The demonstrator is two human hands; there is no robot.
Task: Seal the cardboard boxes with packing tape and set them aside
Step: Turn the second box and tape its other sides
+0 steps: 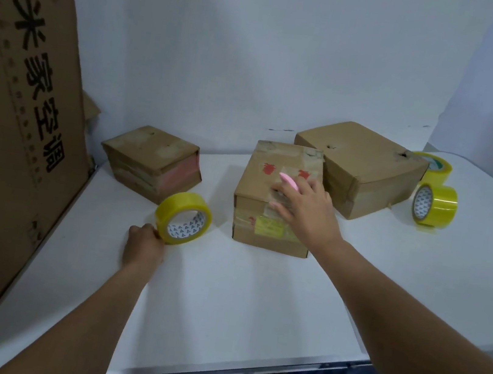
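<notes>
Right hand (306,208) is down on the middle box (275,197), fingers spread across its top and front edge, with a small pink tool (287,181) tucked under them, likely a cutter, though I cannot make it out for sure. Left hand (143,246) sits off to the side, fingers curled against the rim of a yellow tape roll (183,219) standing on edge on the white table (221,304).

Biggest thing here is the tall printed carton (9,119) leaning beyond the left hand. Past the right hand lies the wide box (360,168), and ahead of the left hand the smaller box (151,163).

Progress? A strip of clear tape seems to run over the middle box's edge under the right hand, so I'd say this one is being pressed down or trimmed, not yet set aside. Whether the other two are sealed I can't tell.

Two spare rolls (434,205) wait far out past the right hand.
</notes>
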